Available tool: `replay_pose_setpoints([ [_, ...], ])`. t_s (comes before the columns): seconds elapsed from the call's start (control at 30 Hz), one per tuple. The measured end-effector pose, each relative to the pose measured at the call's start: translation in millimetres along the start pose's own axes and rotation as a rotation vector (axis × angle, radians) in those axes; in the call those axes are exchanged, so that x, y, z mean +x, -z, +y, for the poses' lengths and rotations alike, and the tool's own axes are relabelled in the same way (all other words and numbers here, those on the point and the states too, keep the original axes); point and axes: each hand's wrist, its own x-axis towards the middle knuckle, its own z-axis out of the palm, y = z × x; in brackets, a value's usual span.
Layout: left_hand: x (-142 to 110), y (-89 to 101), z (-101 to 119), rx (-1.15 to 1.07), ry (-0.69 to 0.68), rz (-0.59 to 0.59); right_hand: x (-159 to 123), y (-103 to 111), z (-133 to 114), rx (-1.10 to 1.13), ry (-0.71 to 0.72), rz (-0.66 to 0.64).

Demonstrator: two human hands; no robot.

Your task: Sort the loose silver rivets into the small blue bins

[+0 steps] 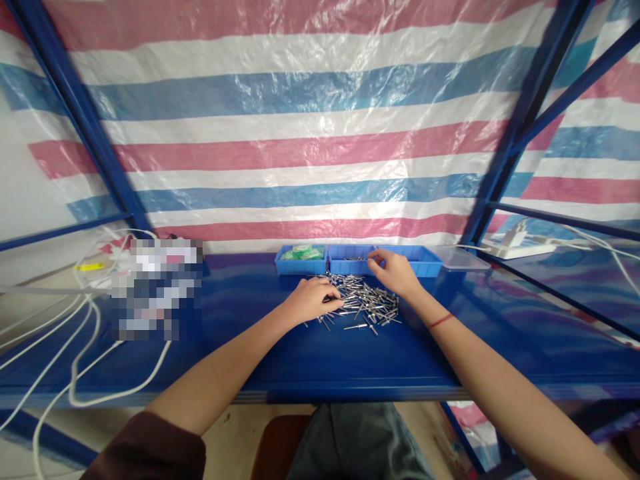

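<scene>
A loose pile of metal blind rivets [375,303] lies on the blue table. At its left side my left hand [313,298] rests with curled fingers, the thumb and forefinger down among the rivets. Which rivets it grips is hard to see. My right hand [394,270] hovers at the front of the middle compartment of a blue bin row [347,269], thumb and fingers drawn together. Anything between those fingertips is too small to make out. A few rivets lie inside that middle compartment.
Green and white packets [303,253] fill the left blue bin [301,268]. Behind my right hand stands the right bin [425,267], beside a clear plastic lid [465,259]. White cables [95,333] trail across the left side. A power strip [520,243] lies at far right.
</scene>
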Motion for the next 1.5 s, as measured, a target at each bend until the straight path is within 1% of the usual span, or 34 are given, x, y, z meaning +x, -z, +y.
replay_pose_setpoints([
  [0.13, 0.0, -0.8, 1.9, 0.016, 0.006, -0.014, -6.4, -6.3, -17.9, 0.102, 0.100, -0.094],
  [0.27, -0.6, -1.9, 2.6, 0.072, 0.014, 0.007, -11.2, -8.7, -30.6, 0.225, 0.206, -0.201],
  [0.43, -1.6, -3.8, 0.2, 0.117, 0.049, 0.029, -14.0, -11.8, -31.1, 0.289, 0.246, -0.314],
  [0.5, -2.0, -3.6, -0.5, 0.100, 0.058, 0.031, -15.0, -13.2, -29.6, 0.305, 0.262, -0.370],
  [0.57, -2.2, -2.4, -0.4, 0.065, 0.055, 0.013, -15.8, -13.9, -29.0, 0.299, 0.295, -0.400],
  [0.63, -2.2, -0.9, 0.2, 0.025, 0.044, -0.011, -15.9, -13.5, -29.4, 0.285, 0.325, -0.402],
  [0.73, -1.5, 0.2, 1.2, -0.026, 0.026, -0.035, -15.4, -12.0, -30.1, 0.281, 0.334, -0.381],
  [0.9, -0.3, -1.6, 2.6, -0.018, 0.000, -0.020, -15.2, -10.8, -30.3, 0.281, 0.336, -0.361],
  [0.97, -0.3, -2.2, 2.4, -0.002, 0.011, 0.011, -15.7, -10.3, -31.0, 0.291, 0.336, -0.357],
  [1.03, 0.2, -2.5, 1.0, -0.019, 0.055, 0.062, -16.3, -9.8, -32.0, 0.307, 0.331, -0.362],
  [1.13, 2.8, -2.6, -3.2, -0.132, 0.129, 0.160, -17.3, -9.4, -33.3, 0.340, 0.323, -0.384],
  [1.2, 5.1, -2.6, -5.9, -0.242, 0.154, 0.214, -17.6, -9.2, -34.2, 0.355, 0.328, -0.390],
  [1.27, 6.9, -2.9, -7.4, -0.335, 0.169, 0.248, -17.4, -8.5, -35.8, 0.376, 0.325, -0.360],
  [1.33, 7.7, -3.1, -7.0, -0.379, 0.176, 0.262, -16.7, -7.3, -38.1, 0.415, 0.299, -0.304],
  [1.5, 7.0, -2.5, -1.4, -0.372, 0.136, 0.242, -15.1, -6.7, -42.2, 0.531, 0.216, -0.169],
])
